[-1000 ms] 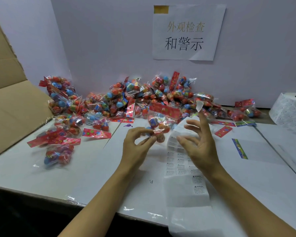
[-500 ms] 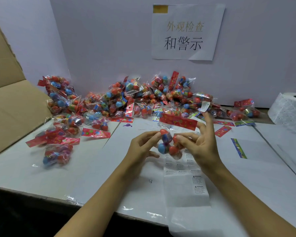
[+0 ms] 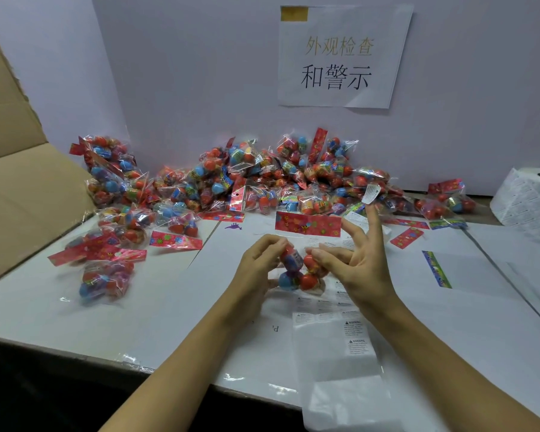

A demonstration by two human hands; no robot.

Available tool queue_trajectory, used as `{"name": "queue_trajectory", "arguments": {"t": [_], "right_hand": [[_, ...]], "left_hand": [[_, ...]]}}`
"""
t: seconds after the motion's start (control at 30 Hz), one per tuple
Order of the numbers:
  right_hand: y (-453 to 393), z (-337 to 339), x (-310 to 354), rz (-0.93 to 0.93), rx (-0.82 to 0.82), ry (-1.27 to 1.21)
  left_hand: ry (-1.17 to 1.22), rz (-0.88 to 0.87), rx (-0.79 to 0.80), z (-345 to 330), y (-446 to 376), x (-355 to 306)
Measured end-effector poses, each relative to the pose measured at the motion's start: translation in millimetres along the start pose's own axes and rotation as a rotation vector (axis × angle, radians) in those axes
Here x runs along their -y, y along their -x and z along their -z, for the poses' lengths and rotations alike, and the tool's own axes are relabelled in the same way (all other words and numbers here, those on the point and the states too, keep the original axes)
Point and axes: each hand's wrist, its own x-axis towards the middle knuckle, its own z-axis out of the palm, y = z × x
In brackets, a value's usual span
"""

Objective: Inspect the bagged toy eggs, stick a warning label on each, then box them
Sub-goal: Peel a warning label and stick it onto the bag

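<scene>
- The cardboard box is sitting open at the left edge of the table; can't see into it from this angle, so no idea what's inside.
- The pile of bagged eggs is lying along the back wall, each clear bag holding red and blue eggs under a red header card. A few loose bags are lying nearer the box.
- Both hands are holding one bag of eggs just above the table in the middle. The left hand is pinching its left side with curled fingertips, and the right hand is gripping the right side with thumb and lower fingers.
- A warning label is sticking to the tip of the right hand's raised finger, well apart from the bag.
- The label sheet is lying flat under the hands, and the label roll is sitting at the far right.
- Compared with half a second ago, the bag is sitting about the same place, and the label finger is lifting a bit higher.
</scene>
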Motion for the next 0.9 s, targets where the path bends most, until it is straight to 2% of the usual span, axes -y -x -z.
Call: {"name": "queue_trajectory", "arguments": {"t": [0.1,0.2,0.4,0.5,0.7,0.9], "right_hand": [[-1,4,-3,0.029,-0.059,-0.006],[-3,9,-3,0.022,-0.110,-0.027],[-6,15,6,0.141,-0.308,0.136],[-7,19,8,0.167,-0.250,0.221],[-1,16,11,0.088,-0.007,0.271],[6,8,19,0.067,0.023,0.363]], "left_hand": [[0.041,0.045,0.095,0,4,0],[0.027,-0.052,0.143,0,4,4],[0.001,-0.207,0.054,4,3,-2],[-0.004,-0.267,0.022,0,4,-3],[-0.103,-0.314,-0.019,3,7,-4],[-0.136,-0.354,0.005,3,8,-4]]}}
